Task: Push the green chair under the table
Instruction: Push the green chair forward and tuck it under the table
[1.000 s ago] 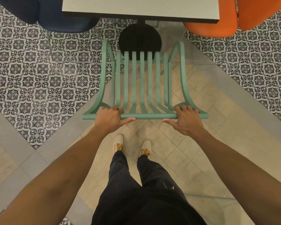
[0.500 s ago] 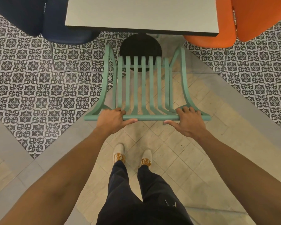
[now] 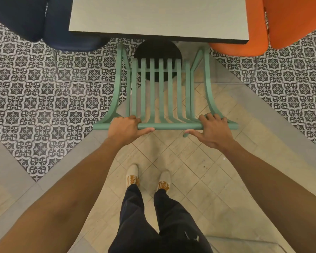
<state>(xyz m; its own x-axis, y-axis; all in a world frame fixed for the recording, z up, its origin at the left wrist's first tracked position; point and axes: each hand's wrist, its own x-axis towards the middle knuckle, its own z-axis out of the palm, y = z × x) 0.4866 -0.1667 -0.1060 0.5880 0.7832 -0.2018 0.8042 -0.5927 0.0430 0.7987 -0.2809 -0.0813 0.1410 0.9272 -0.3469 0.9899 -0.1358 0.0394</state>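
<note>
The green chair (image 3: pixel 161 92) with slatted back and seat stands in front of me, seen from above. Its top rail runs across at mid-frame. My left hand (image 3: pixel 125 129) is wrapped over the left part of that rail, thumb stretched along it. My right hand (image 3: pixel 212 130) grips the right part of the rail the same way. The grey table (image 3: pixel 159 17) lies just beyond, its near edge close over the chair's front. The seat's front end sits level with the table's black round base (image 3: pixel 158 50).
A dark blue chair (image 3: pixel 44 24) flanks the table on the left, an orange chair (image 3: pixel 274 24) on the right. Patterned tiles cover the floor on both sides; beige tiles lie under my feet (image 3: pixel 148 178).
The chair and both hands have moved forward toward the table; more of the tabletop shows and the chair's front now reaches its near edge. Both grips are unchanged.
</note>
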